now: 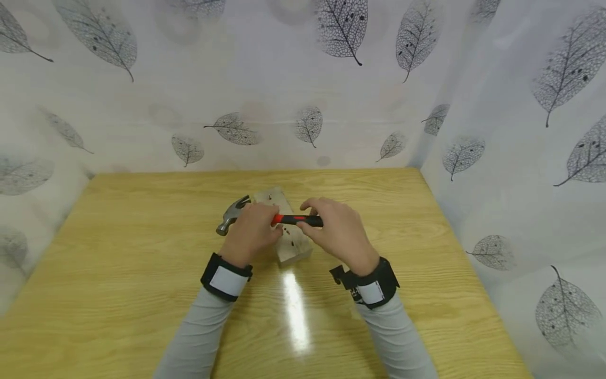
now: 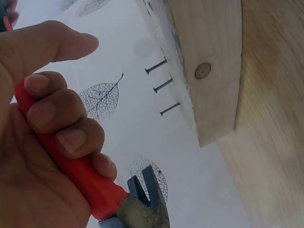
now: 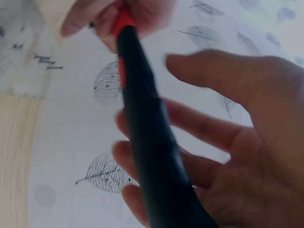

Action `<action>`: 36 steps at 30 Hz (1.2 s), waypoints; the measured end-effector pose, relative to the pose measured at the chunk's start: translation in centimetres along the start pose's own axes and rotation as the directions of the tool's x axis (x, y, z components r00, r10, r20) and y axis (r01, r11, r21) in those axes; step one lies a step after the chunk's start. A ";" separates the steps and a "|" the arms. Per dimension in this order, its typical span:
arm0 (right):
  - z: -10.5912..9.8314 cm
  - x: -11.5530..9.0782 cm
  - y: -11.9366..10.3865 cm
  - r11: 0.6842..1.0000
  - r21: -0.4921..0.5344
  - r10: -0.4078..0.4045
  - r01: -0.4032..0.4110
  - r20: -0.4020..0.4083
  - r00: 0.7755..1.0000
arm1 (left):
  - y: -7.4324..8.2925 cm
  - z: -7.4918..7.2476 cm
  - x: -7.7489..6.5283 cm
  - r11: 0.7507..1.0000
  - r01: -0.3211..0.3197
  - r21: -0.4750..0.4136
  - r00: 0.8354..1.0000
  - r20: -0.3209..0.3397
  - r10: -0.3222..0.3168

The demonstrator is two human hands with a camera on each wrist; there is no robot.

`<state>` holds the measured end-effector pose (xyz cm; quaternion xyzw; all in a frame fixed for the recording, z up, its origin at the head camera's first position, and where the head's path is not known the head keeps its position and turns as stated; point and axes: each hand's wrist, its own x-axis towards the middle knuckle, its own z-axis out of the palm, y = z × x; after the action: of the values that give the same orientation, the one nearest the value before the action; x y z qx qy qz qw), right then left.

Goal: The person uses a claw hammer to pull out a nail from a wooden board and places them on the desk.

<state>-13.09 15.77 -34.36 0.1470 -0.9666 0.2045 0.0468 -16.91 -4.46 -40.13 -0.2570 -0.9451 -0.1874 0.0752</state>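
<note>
A claw hammer is held level above a wooden block, its metal head to the left. My left hand grips the red part of its handle near the head; the left wrist view shows the fingers curled round it. At the black end of the handle is my right hand. In the right wrist view its thumb stands apart from the handle, and its loosely bent fingers lie behind the grip. Several nails stick out of the block's rough face.
The block lies on a wood-grain table. A pale curtain with leaf prints hangs along the back and sides. Light reflects off the tabletop in front of the block.
</note>
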 end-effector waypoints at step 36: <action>0.0 4.5 -3.6 -0.112 0.864 0.260 0.490 -0.451 0.854 | 2.2 -1.0 0.4 0.901 -0.077 -0.426 0.997 -0.031 0.070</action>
<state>-16.23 11.44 -32.30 0.1637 -0.4185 0.8741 0.1843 -16.12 -2.92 -38.43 -0.3011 -0.8703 -0.3886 0.0314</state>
